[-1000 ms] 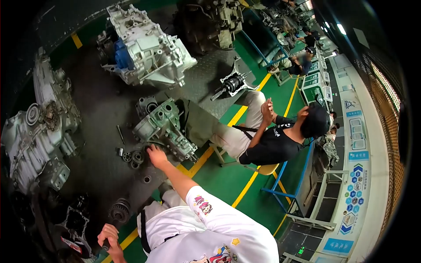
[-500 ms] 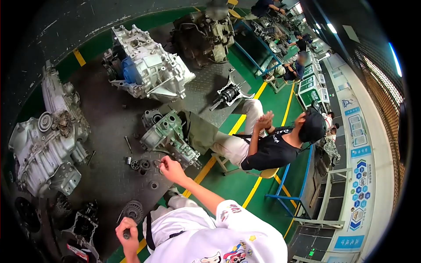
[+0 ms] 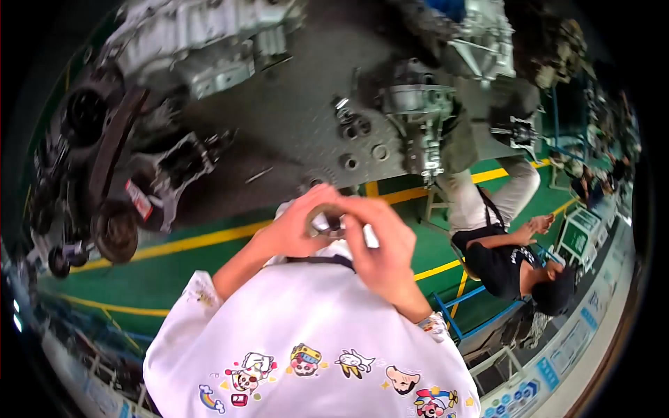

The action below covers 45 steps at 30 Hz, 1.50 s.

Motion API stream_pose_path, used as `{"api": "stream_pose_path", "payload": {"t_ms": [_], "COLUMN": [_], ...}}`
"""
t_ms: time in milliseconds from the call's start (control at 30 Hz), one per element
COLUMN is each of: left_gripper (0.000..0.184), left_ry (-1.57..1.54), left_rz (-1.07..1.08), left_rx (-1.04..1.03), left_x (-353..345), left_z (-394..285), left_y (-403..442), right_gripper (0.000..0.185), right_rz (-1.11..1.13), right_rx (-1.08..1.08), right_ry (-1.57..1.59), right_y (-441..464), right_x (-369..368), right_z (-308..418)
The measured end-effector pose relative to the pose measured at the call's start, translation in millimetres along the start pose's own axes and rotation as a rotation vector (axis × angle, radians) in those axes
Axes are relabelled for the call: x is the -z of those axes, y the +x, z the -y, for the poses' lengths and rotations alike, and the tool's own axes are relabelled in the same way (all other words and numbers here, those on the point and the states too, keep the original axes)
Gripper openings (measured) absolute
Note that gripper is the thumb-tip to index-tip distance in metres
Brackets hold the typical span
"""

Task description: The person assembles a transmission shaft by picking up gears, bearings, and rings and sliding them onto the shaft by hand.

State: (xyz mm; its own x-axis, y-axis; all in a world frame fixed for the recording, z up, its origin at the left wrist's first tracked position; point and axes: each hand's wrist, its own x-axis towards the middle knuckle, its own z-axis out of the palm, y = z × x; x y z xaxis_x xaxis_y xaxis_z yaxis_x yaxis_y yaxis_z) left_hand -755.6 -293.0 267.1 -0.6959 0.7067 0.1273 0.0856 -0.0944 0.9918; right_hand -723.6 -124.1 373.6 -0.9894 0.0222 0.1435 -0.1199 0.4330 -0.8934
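In front of my white shirt, both hands meet around a metal ring (image 3: pixel 323 221). My left hand (image 3: pixel 296 226) curls round it from the left, fingers closed. My right hand (image 3: pixel 383 240) grips it from the right, thumb and fingers pressed at its rim. Part of the ring is hidden by the fingers, and slight motion blur softens it. Just beyond my hands a toothed gear (image 3: pixel 317 177) lies at the bench edge. Farther up the bench are small ring parts, among them a pale ring (image 3: pixel 379 152) and a dark ring (image 3: pixel 350 161).
A gearbox housing (image 3: pixel 418 101) stands on the metal bench (image 3: pixel 279 104). Large castings (image 3: pixel 209 49) line the back left, with an open bracket-like housing (image 3: pixel 181 164) nearer. At right a seated co-worker (image 3: pixel 505 258) sits with hands together.
My right hand has come back from the small parts on the bench to meet my left hand before my body. The view has swung left and down.
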Motion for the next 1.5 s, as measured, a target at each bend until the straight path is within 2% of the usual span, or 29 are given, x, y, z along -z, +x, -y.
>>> {"api": "stream_pose_path", "payload": {"t_ms": [67, 133, 167, 233, 333, 367, 433, 533, 567, 600, 667, 767, 833, 1067, 1267, 1500], "left_gripper": [0.057, 0.068, 0.077, 0.080, 0.083, 0.078, 0.047, 0.032, 0.036, 0.034, 0.026, 0.023, 0.022, 0.031, 0.033, 0.034], "left_ry": [-0.010, -0.246, -0.275, -0.373, -0.264, -0.197, 0.063, 0.496, 0.544, 0.474, 0.191, 0.194, 0.195, 0.183, 0.191, 0.168], "left_rz": [0.076, -0.014, -0.013, -0.138, -0.171, -0.252, -0.329, -0.466, -0.445, -0.470, -0.307, -0.395, -0.371, -0.308, -0.335, -0.358], "left_rx": [0.068, 0.184, 0.164, -0.035, -0.077, -0.055, -0.078, -0.209, -0.235, -0.286, -0.329, -0.453, -0.441, -0.469, -0.452, -0.427], "left_x": [10, 6, 10, 4, 14, 8, 3, 4, 1, -1, -16, -13, -16, -27, -27, -24], "left_z": [-5, -9, -12, -4, -10, -10, -15, -16, -10, -12, -3, -12, -12, -11, -13, -14], "left_y": [-6, -13, -15, -17, -21, -23, -30, -38, -47, -47, -60, -61, -64, -67, -62, -51], "right_gripper": [0.021, 0.020, 0.020, 0.021, 0.027, 0.028, 0.032, 0.033, 0.031, 0.031, 0.029, 0.030, 0.029, 0.026, 0.032, 0.053], "right_rz": [-0.014, 0.008, 0.039, 0.068, 0.131, 0.164, 0.247, 0.291, 0.296, 0.300, 0.259, 0.283, 0.290, 0.317, 0.321, 0.426], "right_rx": [-0.052, -0.166, -0.231, -0.277, -0.322, -0.340, -0.288, -0.362, -0.381, -0.376, -0.515, -0.377, -0.316, -0.309, -0.288, -0.329], "right_ry": [-0.009, 0.015, 0.031, 0.035, 0.072, 0.074, 0.018, 0.048, 0.027, 0.002, 0.061, -0.073, -0.140, -0.287, -0.445, -0.433], "right_y": [0, 0, -4, -4, -11, -12, -13, -25, -28, -26, -39, -41, -45, -55, -61, -57], "right_x": [-12, -17, -17, -19, -27, -30, -34, -49, -53, -58, -73, -92, -101, -109, -109, -95], "right_z": [-2, -1, -5, -8, -13, -14, -20, -35, -43, -47, -71, -84, -90, -103, -104, -102]}}
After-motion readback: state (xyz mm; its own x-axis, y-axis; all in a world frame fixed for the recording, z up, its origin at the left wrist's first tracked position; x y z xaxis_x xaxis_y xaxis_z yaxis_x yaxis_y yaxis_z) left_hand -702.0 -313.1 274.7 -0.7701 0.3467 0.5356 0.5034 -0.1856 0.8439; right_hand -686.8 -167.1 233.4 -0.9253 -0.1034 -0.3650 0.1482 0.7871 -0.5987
